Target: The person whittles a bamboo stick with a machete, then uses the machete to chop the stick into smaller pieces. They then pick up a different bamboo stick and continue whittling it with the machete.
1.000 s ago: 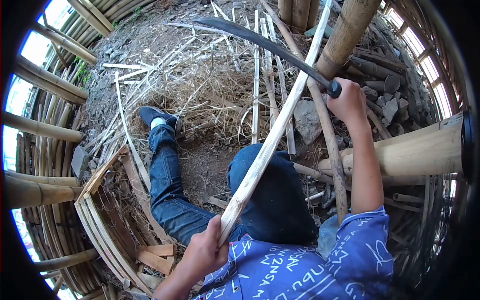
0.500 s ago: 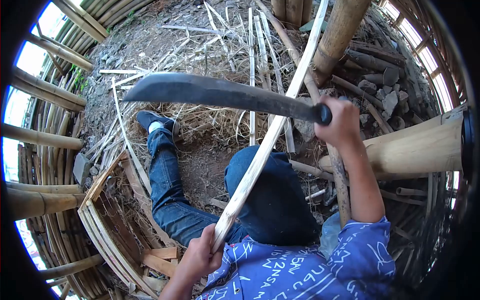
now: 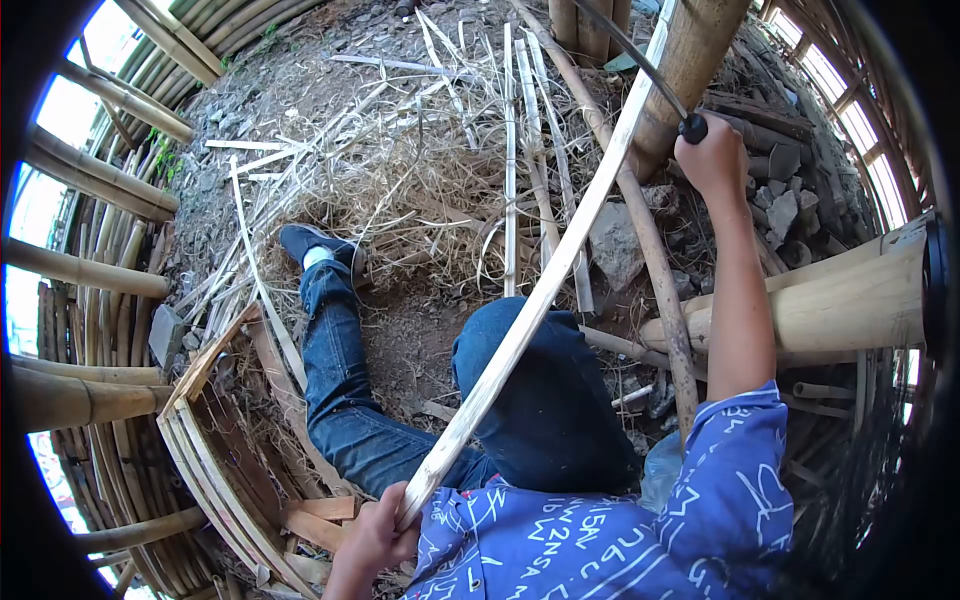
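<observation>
A long, pale split bamboo strip [image 3: 545,295] runs diagonally from my lap across my raised knee to the upper right. My left hand [image 3: 380,530] is closed around its lower end, close to my shirt. In my right hand [image 3: 713,160] is the black handle of a machete [image 3: 645,68], arm stretched forward. The machete's blade appears nearly edge-on, crossing the strip near its far end and pointing up and left beside a thick bamboo post [image 3: 690,60].
Shavings [image 3: 400,210] and loose strips cover the ground ahead. Stones [image 3: 785,210] lie at right near a thick bamboo pole [image 3: 830,300]. A wooden frame [image 3: 215,490] stands at lower left. Bamboo fencing [image 3: 110,280] lines the left side.
My right hand has moved forward and up with the machete, whose blade turned from broadside to edge-on near the strip's far end. My left hand moved slightly down and left, still gripping the strip.
</observation>
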{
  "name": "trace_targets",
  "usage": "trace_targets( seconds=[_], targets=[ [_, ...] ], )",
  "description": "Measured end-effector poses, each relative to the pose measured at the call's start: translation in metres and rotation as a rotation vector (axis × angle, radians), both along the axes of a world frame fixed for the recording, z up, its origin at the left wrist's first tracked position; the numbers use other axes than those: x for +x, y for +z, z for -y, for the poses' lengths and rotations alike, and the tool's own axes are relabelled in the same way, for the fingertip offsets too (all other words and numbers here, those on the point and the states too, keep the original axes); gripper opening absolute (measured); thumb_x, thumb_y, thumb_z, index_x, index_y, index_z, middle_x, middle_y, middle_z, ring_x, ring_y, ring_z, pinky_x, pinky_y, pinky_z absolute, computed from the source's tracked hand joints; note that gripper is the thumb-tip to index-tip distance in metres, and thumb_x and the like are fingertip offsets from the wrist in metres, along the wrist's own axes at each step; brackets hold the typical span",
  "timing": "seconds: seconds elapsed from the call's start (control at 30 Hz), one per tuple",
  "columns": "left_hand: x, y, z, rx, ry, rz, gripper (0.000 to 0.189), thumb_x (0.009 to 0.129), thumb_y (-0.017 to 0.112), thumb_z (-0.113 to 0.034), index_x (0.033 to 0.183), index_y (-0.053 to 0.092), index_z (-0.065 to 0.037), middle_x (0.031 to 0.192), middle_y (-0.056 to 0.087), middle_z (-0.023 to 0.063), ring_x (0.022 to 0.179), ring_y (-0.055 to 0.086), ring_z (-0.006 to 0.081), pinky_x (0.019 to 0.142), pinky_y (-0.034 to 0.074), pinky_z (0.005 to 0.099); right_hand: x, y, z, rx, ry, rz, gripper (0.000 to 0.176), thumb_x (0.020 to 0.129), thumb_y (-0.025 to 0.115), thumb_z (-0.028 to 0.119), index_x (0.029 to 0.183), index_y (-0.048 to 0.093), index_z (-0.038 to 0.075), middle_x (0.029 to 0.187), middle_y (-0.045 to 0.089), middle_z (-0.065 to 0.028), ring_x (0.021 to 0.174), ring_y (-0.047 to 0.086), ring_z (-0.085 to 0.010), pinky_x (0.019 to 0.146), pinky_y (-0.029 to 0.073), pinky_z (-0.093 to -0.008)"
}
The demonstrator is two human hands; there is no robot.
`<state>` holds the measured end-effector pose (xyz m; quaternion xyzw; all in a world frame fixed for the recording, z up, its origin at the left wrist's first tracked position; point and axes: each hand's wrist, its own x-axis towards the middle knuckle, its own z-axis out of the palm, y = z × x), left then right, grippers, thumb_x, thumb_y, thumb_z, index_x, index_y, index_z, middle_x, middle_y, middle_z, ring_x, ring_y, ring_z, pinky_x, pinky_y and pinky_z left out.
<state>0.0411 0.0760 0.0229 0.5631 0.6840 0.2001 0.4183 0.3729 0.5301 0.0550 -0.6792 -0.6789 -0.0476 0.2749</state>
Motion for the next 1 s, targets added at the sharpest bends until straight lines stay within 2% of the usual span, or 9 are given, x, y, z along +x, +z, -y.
trace_targets(
  seconds=[0.17, 0.37, 0.5, 0.6, 0.67, 0.77, 0.9, 0.93, 1.0],
  targets=[
    [-0.019, -0.023, 0.027, 0.018, 0.032, 0.052, 0.043, 0.077, 0.066, -0.002, 0.116, 0.048, -0.003, 0.058, 0.055, 0.0086, 0.046, 0.057, 0.0178, 0.045, 0.043, 0.0306, -0.009, 0.005, -0.005, -0.013, 0.000, 0.026, 0.020, 0.078, 0.055, 0.021, 0.084, 0.069, 0.008, 0.084, 0.067, -0.0222, 0.086, 0.064, -0.0426, 0.078, 0.051, -0.0508],
    [-0.074, -0.083, 0.084, -0.786, 0.479, 0.357, 0.037, 0.076, 0.066, -0.003, 0.111, 0.052, -0.003, 0.056, 0.054, 0.0079, 0.045, 0.056, 0.0174, 0.044, 0.042, 0.0301, -0.004, 0.002, -0.019, -0.040, -0.026, -0.032, 0.020, 0.079, 0.058, 0.023, 0.084, 0.070, 0.008, 0.085, 0.068, -0.0214, 0.087, 0.064, -0.0410, 0.078, 0.051, -0.0500],
    [-0.075, -0.083, 0.094, -0.360, 0.086, 0.120, 0.035, 0.073, 0.067, -0.004, 0.105, 0.054, -0.003, 0.058, 0.057, 0.0100, 0.049, 0.060, 0.0225, 0.047, 0.044, 0.0327, 0.004, -0.008, -0.022, -0.035, -0.028, -0.065, 0.019, 0.079, 0.058, 0.023, 0.085, 0.070, 0.009, 0.085, 0.068, -0.0210, 0.087, 0.065, -0.0408, 0.078, 0.051, -0.0495],
    [-0.058, -0.057, 0.076, -0.254, 0.156, 0.139, 0.038, 0.069, 0.067, -0.003, 0.105, 0.054, -0.003, 0.059, 0.057, 0.0111, 0.051, 0.062, 0.0264, 0.049, 0.046, 0.0352, 0.005, 0.001, -0.006, -0.008, 0.020, -0.063, 0.018, 0.079, 0.057, 0.022, 0.085, 0.069, 0.009, 0.084, 0.068, -0.0207, 0.085, 0.065, -0.0410, 0.077, 0.051, -0.0498],
    [-0.056, -0.055, 0.075, 0.099, 0.032, -0.100, 0.039, 0.067, 0.065, -0.002, 0.105, 0.054, -0.002, 0.060, 0.058, 0.0125, 0.051, 0.062, 0.0298, 0.049, 0.047, 0.0377, 0.004, 0.010, 0.002, -0.011, 0.007, -0.009, 0.018, 0.078, 0.057, 0.021, 0.085, 0.069, 0.010, 0.083, 0.068, -0.0204, 0.085, 0.065, -0.0410, 0.077, 0.051, -0.0500],
    [-0.067, -0.062, 0.082, 0.240, -0.037, -0.204, 0.040, 0.067, 0.063, -0.001, 0.105, 0.053, -0.002, 0.061, 0.058, 0.0137, 0.051, 0.061, 0.0336, 0.048, 0.047, 0.0401, 0.003, 0.015, 0.004, -0.020, -0.029, 0.067, 0.017, 0.078, 0.056, 0.021, 0.085, 0.068, 0.011, 0.083, 0.068, -0.0195, 0.085, 0.065, -0.0409, 0.077, 0.051, -0.0506],
    [-0.092, -0.094, 0.118, 0.239, -0.055, -0.232, 0.042, 0.066, 0.062, -0.001, 0.106, 0.052, -0.002, 0.061, 0.057, 0.0142, 0.050, 0.059, 0.0351, 0.046, 0.046, 0.0417, 0.010, -0.001, -0.011, -0.015, -0.071, 0.064, 0.016, 0.078, 0.056, 0.021, 0.084, 0.067, 0.011, 0.083, 0.069, -0.0181, 0.085, 0.065, -0.0406, 0.077, 0.052, -0.0507],
    [-0.108, -0.129, 0.149, 0.109, 0.099, -0.118, 0.043, 0.066, 0.062, -0.002, 0.107, 0.051, -0.002, 0.060, 0.057, 0.0141, 0.049, 0.059, 0.0354, 0.045, 0.046, 0.0423, 0.008, -0.001, -0.011, -0.009, -0.064, 0.062, 0.016, 0.078, 0.056, 0.021, 0.084, 0.067, 0.011, 0.083, 0.069, -0.0181, 0.085, 0.065, -0.0406, 0.077, 0.052, -0.0507],
    [-0.115, -0.146, 0.160, -0.016, 0.257, -0.007, 0.043, 0.065, 0.063, -0.002, 0.107, 0.051, -0.002, 0.060, 0.057, 0.0139, 0.049, 0.058, 0.0357, 0.045, 0.046, 0.0428, 0.003, -0.002, -0.008, 0.017, -0.088, 0.045, 0.015, 0.077, 0.057, 0.021, 0.084, 0.067, 0.011, 0.083, 0.069, -0.0177, 0.084, 0.065, -0.0401, 0.076, 0.052, -0.0504]
  ],
)
